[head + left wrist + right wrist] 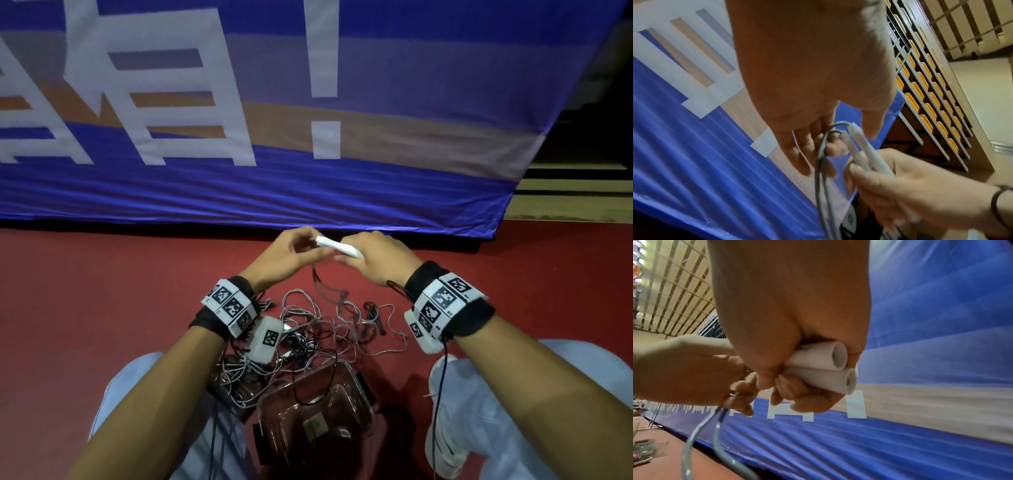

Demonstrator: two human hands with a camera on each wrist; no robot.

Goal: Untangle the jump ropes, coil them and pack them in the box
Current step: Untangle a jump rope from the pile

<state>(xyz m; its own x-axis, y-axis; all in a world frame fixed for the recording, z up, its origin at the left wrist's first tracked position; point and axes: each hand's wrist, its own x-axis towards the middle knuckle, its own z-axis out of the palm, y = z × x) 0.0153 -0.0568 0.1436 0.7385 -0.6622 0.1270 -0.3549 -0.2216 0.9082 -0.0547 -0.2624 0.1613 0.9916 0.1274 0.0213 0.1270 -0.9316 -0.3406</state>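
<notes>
My right hand (346,257) grips two white jump-rope handles (337,246) side by side; their hollow ends (838,369) stick out past its curled fingers. My left hand (318,250) sits just left of it and pinches the grey rope (821,162) where it leaves the handles. Two strands of that rope (715,426) hang down to a tangled heap of grey and black ropes (325,325) on the red floor. Both hands are raised above the heap. A clear plastic box (318,411) lies between my knees, with loose rope draped over its near corner.
A blue banner (308,192) with white lettering stands just beyond my hands. My knees and a white shoe (445,411) flank the box. Tiered seating with yellow seats (931,105) rises to the right. Red floor (102,291) stretches to the left.
</notes>
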